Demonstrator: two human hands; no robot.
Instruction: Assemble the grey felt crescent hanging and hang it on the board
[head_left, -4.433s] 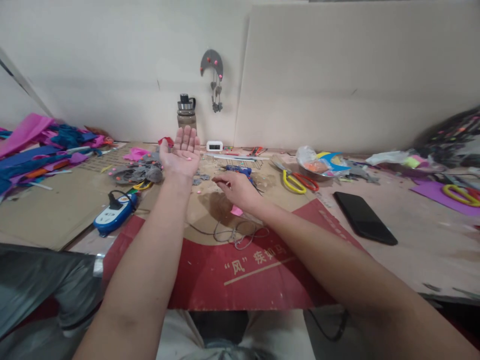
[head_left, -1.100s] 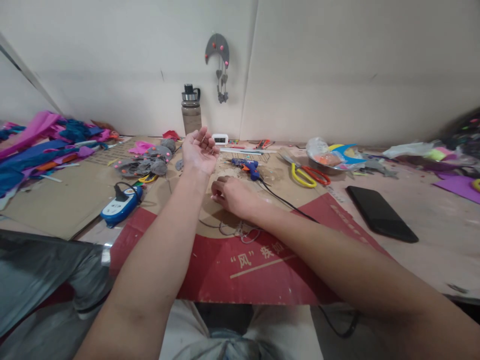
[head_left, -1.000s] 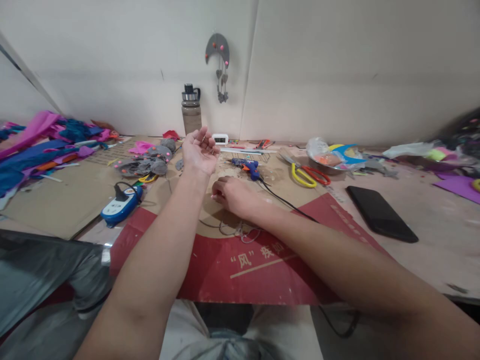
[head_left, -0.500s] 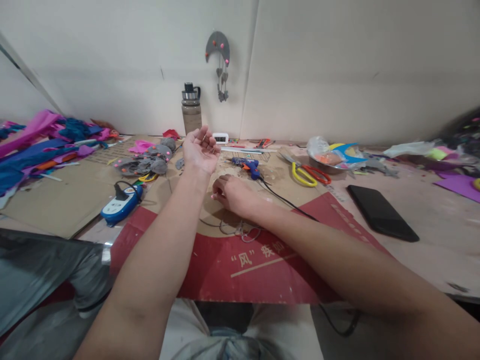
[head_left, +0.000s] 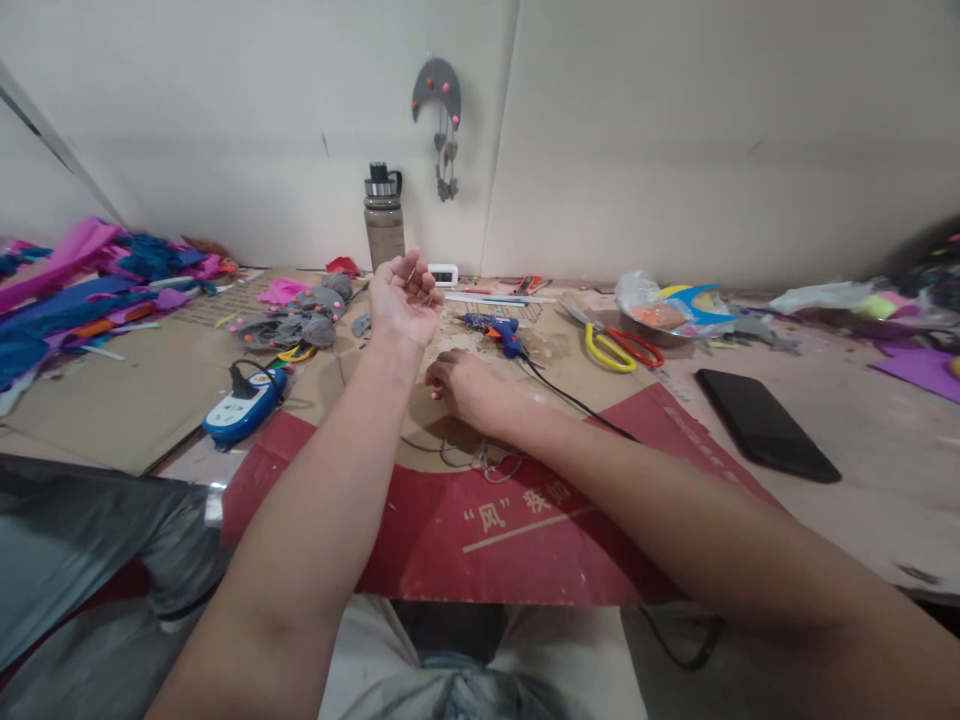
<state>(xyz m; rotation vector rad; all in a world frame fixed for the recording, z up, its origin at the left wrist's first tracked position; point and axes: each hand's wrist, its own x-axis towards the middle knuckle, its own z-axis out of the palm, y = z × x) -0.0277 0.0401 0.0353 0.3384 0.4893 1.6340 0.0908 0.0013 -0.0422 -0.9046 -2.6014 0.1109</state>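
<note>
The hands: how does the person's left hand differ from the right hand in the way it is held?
The left hand is turned palm up; the right hand is palm down. The left hand is raised with its fingers loosely curled upward; the right hand rests low, its fingers tucked down onto the cardboard. The left hand reaches farther out than the right hand, which is nearer the person. Both are bare.

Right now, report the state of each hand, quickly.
Left hand: palm up, fingers half-curled; contents cannot be told.
Right hand: palm down on the cardboard, fingers curled under; any hold is hidden.
</note>
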